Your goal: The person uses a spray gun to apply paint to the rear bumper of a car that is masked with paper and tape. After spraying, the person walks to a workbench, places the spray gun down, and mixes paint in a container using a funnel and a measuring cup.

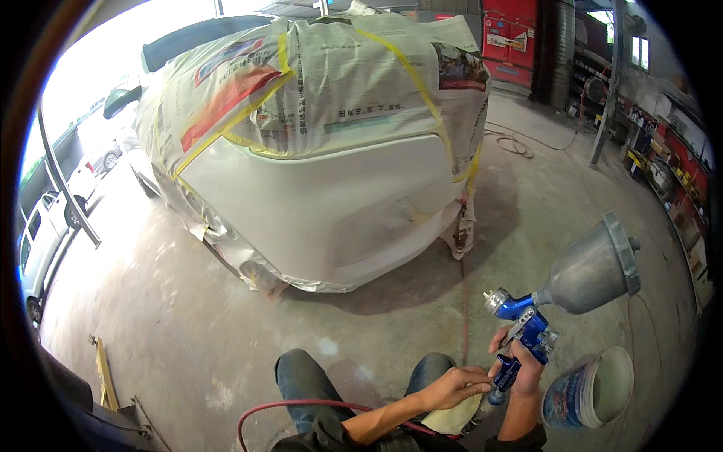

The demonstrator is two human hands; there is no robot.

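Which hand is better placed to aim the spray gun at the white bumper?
Right. The right hand already grips the blue spray gun by its handle, cup upright. The left hand rests on a pale cloth below it.

You have one blue spray gun with a single grey metal cup on top, and one pale yellow cloth. One white plastic bucket with a blue label lies beside you, and one red air hose runs across the floor. Ahead stands one white car masked with newspaper and yellow tape. Two more white cars are parked outside on your left.
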